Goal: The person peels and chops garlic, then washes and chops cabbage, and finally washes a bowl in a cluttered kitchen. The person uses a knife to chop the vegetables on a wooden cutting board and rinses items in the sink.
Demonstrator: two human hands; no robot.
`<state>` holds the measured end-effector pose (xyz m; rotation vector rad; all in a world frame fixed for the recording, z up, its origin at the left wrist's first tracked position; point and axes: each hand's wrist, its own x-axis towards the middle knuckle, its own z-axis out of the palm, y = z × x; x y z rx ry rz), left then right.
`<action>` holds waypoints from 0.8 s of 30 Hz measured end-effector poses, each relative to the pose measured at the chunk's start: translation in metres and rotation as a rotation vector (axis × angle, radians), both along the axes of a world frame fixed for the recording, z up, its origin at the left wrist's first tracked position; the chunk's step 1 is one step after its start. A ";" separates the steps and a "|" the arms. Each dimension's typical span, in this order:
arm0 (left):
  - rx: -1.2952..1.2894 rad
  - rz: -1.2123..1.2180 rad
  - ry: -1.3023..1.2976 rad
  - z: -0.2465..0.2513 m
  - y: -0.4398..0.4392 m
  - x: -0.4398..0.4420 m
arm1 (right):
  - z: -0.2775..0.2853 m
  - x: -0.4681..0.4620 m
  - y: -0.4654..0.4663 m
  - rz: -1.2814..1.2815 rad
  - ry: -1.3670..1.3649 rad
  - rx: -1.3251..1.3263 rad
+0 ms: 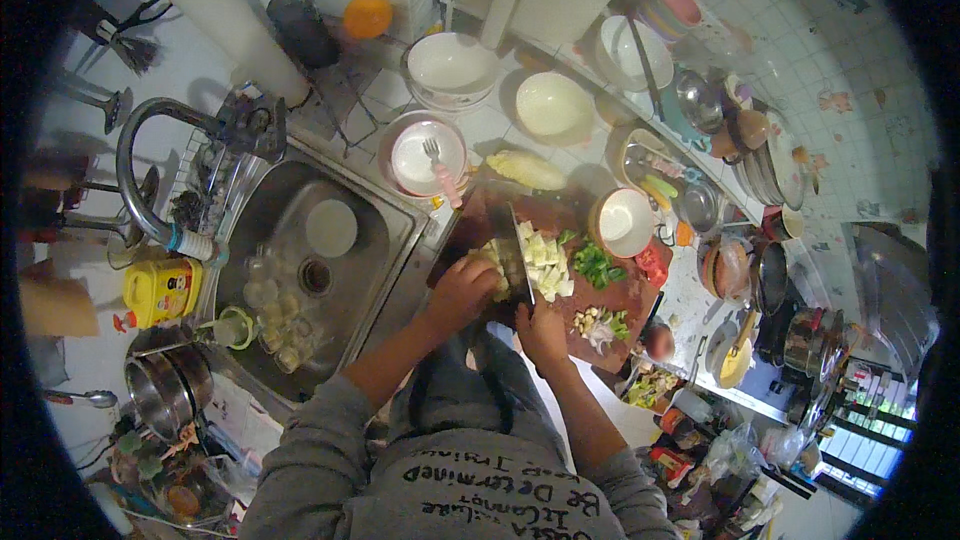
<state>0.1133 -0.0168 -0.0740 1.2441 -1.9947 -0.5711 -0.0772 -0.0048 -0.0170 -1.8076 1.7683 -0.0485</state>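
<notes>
My right hand grips the handle of a broad-bladed kitchen knife, its edge down at the brown cutting board. My left hand rests with bent fingers on pale cabbage-like pieces left of the blade; what lies under the fingers is hidden. Right of the blade is a heap of chopped pale vegetable. Chopped green pepper, red tomato pieces and a small pile of garlic and onion lie farther right. A white bowl stands by the board's upper right edge.
The steel sink at the left holds a round bowl and several small cups. Behind the board are a pale leafy vegetable, a bowl with a fork and a cream bowl. A dish shelf runs along the right wall.
</notes>
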 end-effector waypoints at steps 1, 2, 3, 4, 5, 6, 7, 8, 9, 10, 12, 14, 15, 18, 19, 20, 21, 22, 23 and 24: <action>-0.003 0.013 0.023 0.004 0.000 0.000 | 0.005 -0.004 0.000 0.015 -0.105 -0.086; -0.038 0.046 0.009 0.009 0.002 0.001 | 0.011 -0.006 0.000 0.007 -0.165 -0.100; -0.070 0.082 -0.009 0.014 0.004 0.003 | 0.018 -0.007 0.001 -0.015 -0.219 -0.095; -0.067 0.113 -0.053 0.018 0.007 0.005 | 0.032 -0.011 0.008 0.056 -0.205 -0.141; -0.051 0.114 -0.023 0.020 0.009 0.007 | 0.043 -0.012 0.014 0.083 -0.174 -0.094; -0.005 0.114 -0.015 0.020 0.010 0.008 | 0.054 -0.014 0.018 0.109 -0.141 -0.049; 0.033 0.111 -0.004 0.019 0.011 0.010 | 0.062 -0.014 0.021 0.151 -0.148 -0.060; 0.063 0.104 -0.001 0.016 0.010 0.010 | 0.066 -0.013 0.023 0.238 -0.124 -0.188; 0.085 0.097 0.005 0.012 0.010 0.010 | 0.068 -0.012 0.025 0.218 -0.068 -0.102; 0.109 0.090 0.009 0.008 0.010 0.011 | 0.067 -0.008 0.025 0.219 -0.052 -0.085; 0.094 0.119 0.028 0.000 0.011 0.011 | 0.056 0.000 0.023 0.211 -0.043 -0.057; 0.108 0.135 0.031 -0.006 0.013 0.011 | 0.041 0.009 0.020 0.185 -0.053 -0.038; 0.126 0.134 0.028 -0.008 0.012 0.010 | 0.032 0.013 0.018 0.150 -0.050 -0.009; 0.104 0.117 0.025 -0.007 0.013 0.010 | 0.007 0.022 0.004 0.094 -0.059 0.031; 0.083 0.112 0.033 -0.005 0.013 0.011 | 0.004 0.021 0.002 0.094 -0.067 0.027; 0.071 0.122 0.053 -0.002 0.014 0.011 | 0.003 0.018 -0.002 0.091 -0.073 0.018; 0.050 0.140 0.083 0.000 0.016 0.012 | 0.005 0.015 -0.003 0.095 -0.075 0.000; 0.050 0.154 0.093 0.003 0.018 0.012 | 0.010 0.010 -0.003 0.104 -0.079 -0.020; 0.012 0.182 0.132 0.005 0.020 0.015 | 0.016 0.007 -0.003 0.100 -0.061 -0.019; 0.006 0.200 0.150 0.007 0.025 0.017 | 0.025 0.005 0.002 0.127 -0.098 -0.115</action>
